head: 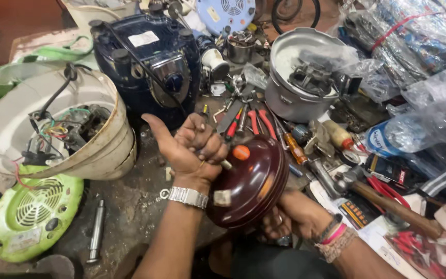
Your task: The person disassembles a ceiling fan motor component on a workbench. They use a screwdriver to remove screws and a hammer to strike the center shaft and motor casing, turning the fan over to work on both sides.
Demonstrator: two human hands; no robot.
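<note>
A dark maroon round appliance base point(251, 183) is tilted on its edge in front of me. My right hand point(291, 214) grips its lower rim from underneath. My left hand point(192, 147), with a metal watch at the wrist, is closed around a thin tool point(226, 164) whose tip touches the maroon shell near an orange round knob point(241, 152). The thumb of the left hand sticks out to the left.
An opened white appliance shell point(104, 155) with loose wires lies at left over a green vented base point(32, 217). A dark blue mixer base point(145, 62) stands behind. A grey metal pot point(290, 98), pliers, screwdrivers, a hammer point(388, 204) and plastic bags crowd the right.
</note>
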